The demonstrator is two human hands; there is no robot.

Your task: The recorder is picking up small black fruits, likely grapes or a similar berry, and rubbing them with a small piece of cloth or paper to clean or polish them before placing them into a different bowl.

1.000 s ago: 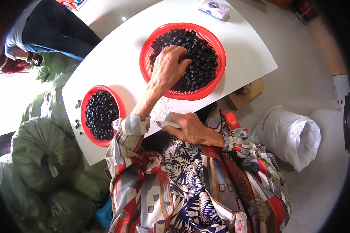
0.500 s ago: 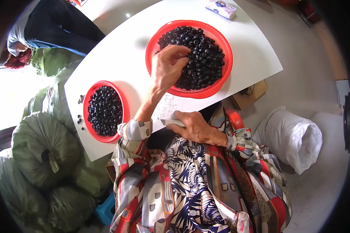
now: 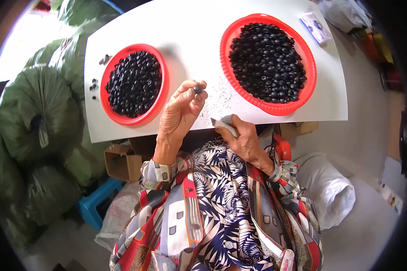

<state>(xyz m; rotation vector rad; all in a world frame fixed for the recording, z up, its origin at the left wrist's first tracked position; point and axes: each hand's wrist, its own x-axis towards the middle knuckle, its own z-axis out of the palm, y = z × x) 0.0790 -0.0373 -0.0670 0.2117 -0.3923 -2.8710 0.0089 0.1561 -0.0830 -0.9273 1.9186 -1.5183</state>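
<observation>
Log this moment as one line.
left hand: pinching one dark bead | right hand: holding small blade at table edge | two red baskets: full of beads

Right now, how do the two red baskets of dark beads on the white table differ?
The right red basket is larger and lies nearer the table's far right end; the left red basket is smaller and has a few loose beads on the table beside it. The left hand, pinching one dark bead, is nearer the left basket. Both are round, red and filled with dark beads.
</observation>
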